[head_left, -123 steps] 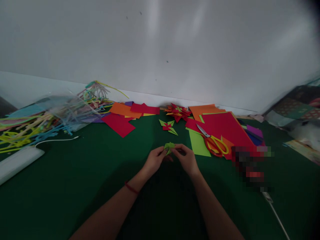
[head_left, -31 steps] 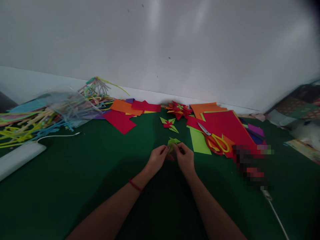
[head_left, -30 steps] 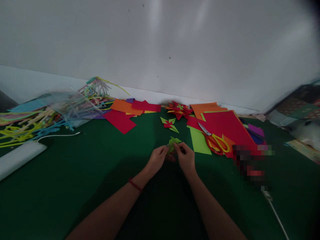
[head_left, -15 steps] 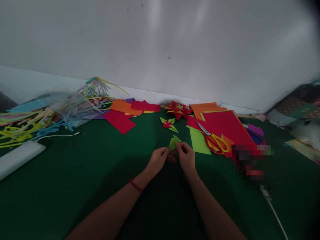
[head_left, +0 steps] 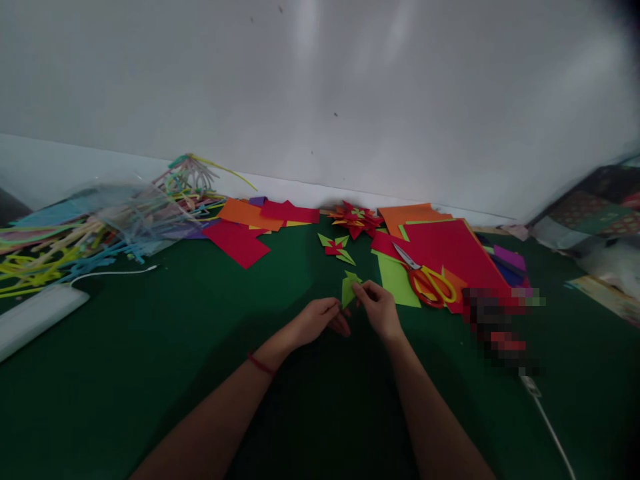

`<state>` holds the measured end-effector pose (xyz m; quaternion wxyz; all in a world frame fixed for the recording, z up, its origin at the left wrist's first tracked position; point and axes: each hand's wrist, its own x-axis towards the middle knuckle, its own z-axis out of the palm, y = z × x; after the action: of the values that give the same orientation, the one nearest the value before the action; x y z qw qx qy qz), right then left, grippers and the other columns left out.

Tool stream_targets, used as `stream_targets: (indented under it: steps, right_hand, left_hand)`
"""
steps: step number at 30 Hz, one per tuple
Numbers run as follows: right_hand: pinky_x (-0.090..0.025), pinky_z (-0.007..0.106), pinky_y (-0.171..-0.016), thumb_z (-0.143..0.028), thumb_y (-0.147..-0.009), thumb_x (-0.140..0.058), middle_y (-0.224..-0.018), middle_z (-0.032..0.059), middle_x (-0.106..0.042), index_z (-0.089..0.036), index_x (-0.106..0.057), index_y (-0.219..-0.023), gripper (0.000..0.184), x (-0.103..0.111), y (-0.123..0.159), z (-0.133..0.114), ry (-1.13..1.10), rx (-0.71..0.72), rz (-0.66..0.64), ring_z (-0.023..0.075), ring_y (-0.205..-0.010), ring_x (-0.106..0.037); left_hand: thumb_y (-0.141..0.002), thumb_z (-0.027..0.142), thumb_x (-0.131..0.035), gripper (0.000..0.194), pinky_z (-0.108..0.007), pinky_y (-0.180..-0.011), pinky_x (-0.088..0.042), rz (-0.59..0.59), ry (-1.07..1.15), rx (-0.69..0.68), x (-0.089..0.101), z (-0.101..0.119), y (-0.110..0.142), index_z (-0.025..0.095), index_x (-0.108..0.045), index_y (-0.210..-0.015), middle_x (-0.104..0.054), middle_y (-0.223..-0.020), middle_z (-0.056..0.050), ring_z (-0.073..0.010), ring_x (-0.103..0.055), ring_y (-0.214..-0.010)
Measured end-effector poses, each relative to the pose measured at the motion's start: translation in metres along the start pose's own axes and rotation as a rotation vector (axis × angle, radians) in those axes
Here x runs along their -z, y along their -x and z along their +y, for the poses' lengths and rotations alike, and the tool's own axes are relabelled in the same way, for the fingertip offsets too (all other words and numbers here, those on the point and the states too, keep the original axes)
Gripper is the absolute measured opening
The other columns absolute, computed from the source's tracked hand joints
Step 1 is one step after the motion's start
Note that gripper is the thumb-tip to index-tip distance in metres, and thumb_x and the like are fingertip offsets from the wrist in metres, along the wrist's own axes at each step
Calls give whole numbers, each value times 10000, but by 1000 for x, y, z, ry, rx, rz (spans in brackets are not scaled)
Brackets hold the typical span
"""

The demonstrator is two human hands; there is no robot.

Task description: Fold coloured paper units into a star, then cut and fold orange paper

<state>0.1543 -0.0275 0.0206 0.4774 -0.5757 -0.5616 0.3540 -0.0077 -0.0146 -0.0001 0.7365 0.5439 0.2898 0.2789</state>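
A small folded piece of green paper (head_left: 349, 291) is held between my two hands above the green table. My left hand (head_left: 320, 319) pinches its lower corner between thumb and fingers. On the other side my right hand (head_left: 376, 303) grips the paper's right edge with thumb and forefinger. Just beyond lies a folded green and red paper star (head_left: 336, 248). Behind that rests a larger red, orange and green paper flower (head_left: 356, 219). Scissors (head_left: 425, 277) with orange and yellow handles lie to the right on paper sheets.
Red paper (head_left: 239, 241) and orange paper (head_left: 250, 212) lie at the back left, near a heap of pipe cleaners (head_left: 115, 217) under clear plastic. A large red sheet (head_left: 440, 250) is at right. A white power strip (head_left: 43, 317) sits far left; a cord runs at lower right.
My hands have turned the green paper so it stands more upright. The left hand has shifted slightly down and left, the right slightly to the right.
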Motion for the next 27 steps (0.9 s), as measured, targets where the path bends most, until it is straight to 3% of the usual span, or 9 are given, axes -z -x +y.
stream_targets:
  steps: [19,23,27]
  right_hand:
    - [-305,235,-467,-495,-757,-538,-503,-48,-432,-191,-496,-563,363,4,-2,3,-7,-2,-56,106,-476,-391]
    - [-312,240,-460,-523,-767,-505,-510,-45,-431,-199,-491,-574,377,-1,0,3,-13,-24,8,113,-470,-395]
    - [-331,240,-476,-501,-770,-515,-506,-51,-409,-203,-466,-560,368,-11,3,0,-22,-10,36,114,-483,-402]
  left_hand:
    - [-856,364,-422,249,-276,-644,-472,-16,-141,-22,-1,1,1,151,-533,-792,-615,-618,-22,-142,-615,-602]
    - [-862,432,-397,317,-291,-678,-475,94,-58,-60,-6,4,0,144,-522,-819,-640,-732,-66,-162,-634,-689]
    - [-786,429,-546,287,-270,-583,-490,207,-38,-77,-14,-1,-3,148,-486,-799,-602,-678,-24,-140,-607,-586]
